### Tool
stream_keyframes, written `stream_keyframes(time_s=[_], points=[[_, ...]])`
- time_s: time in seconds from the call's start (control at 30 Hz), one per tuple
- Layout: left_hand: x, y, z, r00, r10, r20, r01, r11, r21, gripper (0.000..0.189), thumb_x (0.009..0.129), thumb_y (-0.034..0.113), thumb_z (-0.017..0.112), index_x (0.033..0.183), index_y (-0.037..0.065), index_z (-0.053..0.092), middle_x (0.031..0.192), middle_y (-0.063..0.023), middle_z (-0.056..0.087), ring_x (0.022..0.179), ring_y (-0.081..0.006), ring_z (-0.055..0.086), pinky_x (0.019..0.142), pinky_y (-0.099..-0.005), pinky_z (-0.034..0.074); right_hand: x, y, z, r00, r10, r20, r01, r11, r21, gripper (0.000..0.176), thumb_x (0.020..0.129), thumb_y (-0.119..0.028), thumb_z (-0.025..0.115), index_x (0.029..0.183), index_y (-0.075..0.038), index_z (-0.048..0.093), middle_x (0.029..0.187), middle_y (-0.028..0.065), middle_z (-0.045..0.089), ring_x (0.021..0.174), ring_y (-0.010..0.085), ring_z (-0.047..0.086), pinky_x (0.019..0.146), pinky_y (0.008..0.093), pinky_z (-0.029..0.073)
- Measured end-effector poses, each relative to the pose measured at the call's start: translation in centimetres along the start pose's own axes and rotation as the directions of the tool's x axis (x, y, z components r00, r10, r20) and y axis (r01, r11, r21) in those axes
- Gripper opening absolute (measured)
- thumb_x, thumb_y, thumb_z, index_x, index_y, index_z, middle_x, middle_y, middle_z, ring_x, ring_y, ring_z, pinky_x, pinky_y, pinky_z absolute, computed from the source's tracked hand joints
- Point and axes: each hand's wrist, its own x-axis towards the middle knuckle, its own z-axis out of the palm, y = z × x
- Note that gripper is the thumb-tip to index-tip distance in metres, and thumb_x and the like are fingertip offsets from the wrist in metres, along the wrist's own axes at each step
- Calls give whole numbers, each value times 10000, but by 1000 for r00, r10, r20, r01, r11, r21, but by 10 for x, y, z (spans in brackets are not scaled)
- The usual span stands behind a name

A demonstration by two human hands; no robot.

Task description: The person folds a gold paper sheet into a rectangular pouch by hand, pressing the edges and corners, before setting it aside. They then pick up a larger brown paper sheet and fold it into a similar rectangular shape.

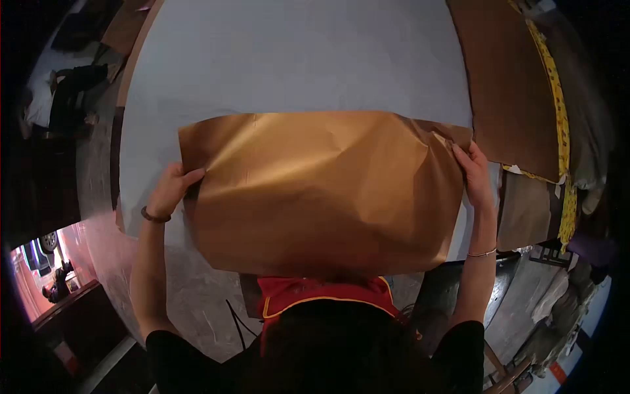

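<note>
Gripping the brown sheet (308, 190), both hands (172, 192) (475, 172) spread wide apart.

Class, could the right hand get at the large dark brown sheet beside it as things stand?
Probably yes: the right hand is close to the dark brown sheet, with nothing visible between them, but it grips the golden sheet.

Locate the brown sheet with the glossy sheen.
In the head view, the brown sheet spans between the left hand and right hand, over the table's near edge.
</note>
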Motion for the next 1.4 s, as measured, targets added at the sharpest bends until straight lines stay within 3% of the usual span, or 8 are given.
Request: stream_keyframes(time_s=[0.17, 0.4, 0.63, 0.83, 0.93, 1.13, 1.3, 1.4], points=[[-5, -29, 2, 994, 108, -8, -109, 990, -90, 233, 902, 114, 600, 1101, -6, 581, 914, 20, 604, 814, -65, 528, 728, -235, 445, 7, 4, -13, 996, -22, 88, 28, 998, -60, 274, 962, -230, 576, 1147, -29, 577, 1041, 19, 608, 933, 97, 553, 848, 242, 433], [13, -20, -7, 987, 137, -84, -148, 979, -137, 317, 873, 86, 620, 1175, 6, 567, 945, -4, 621, 840, -81, 560, 740, -244, 467, 48, -7, 10, 995, -86, 52, 87, 996, -14, 296, 960, -240, 575, 1176, -38, 558, 1098, 35, 606, 951, 122, 569, 840, 282, 469], [10, 16, -8, 910, 362, -205, -405, 881, -244, 339, 883, 74, 608, 1203, -13, 539, 1077, -60, 641, 964, -129, 599, 831, -274, 487, 47, -48, 18, 980, -192, 56, 192, 981, 20, 284, 962, -205, 566, 1184, -28, 566, 1096, 31, 623, 965, 117, 577, 854, 272, 458], [-10, -17, -9, 946, 290, -145, -324, 843, -428, 375, 881, 24, 595, 1246, 0, 517, 1142, -70, 623, 1031, -142, 589, 893, -292, 474, 18, -42, 9, 992, -122, 37, 121, 992, 24, 256, 948, -209, 585, 1116, -18, 611, 1059, 31, 639, 941, 102, 571, 831, 260, 454], [-14, -24, 6, 956, 255, -143, -292, 868, -401, 336, 879, 19, 593, 1209, 3, 530, 1120, -59, 628, 1012, -136, 592, 882, -290, 479, 16, -27, 4, 1000, -8, -18, 1, 928, -374, 266, 925, -230, 581, 1065, -4, 606, 967, 26, 638, 868, 110, 554, 783, 279, 447], [5, -56, 2, 957, 233, -171, -252, 963, -100, 212, 861, 72, 638, 1055, 5, 586, 936, -17, 638, 858, -104, 575, 790, -262, 475, 18, -8, 3, 996, -83, -17, 62, 844, -533, 283, 938, -233, 551, 1093, 1, 586, 994, 34, 633, 910, 156, 558, 832, 311, 445], [10, -66, 1, 924, 315, -219, -325, 946, -10, 220, 871, 83, 627, 1071, -1, 590, 900, -13, 635, 830, -100, 571, 762, -263, 471, -2, -18, 13, 983, -163, 86, 179, 952, -249, 287, 974, -218, 523, 1171, -13, 557, 1088, 41, 613, 982, 132, 546, 887, 283, 429], [-25, -35, 20, 935, 289, -206, -337, 904, -264, 239, 898, 116, 628, 1106, 3, 590, 903, 5, 630, 831, -96, 570, 761, -266, 470, -16, -13, 15, 964, -228, 135, 253, 944, -210, 269, 988, -193, 524, 1190, -18, 550, 1128, 40, 612, 1004, 122, 547, 893, 270, 430]])
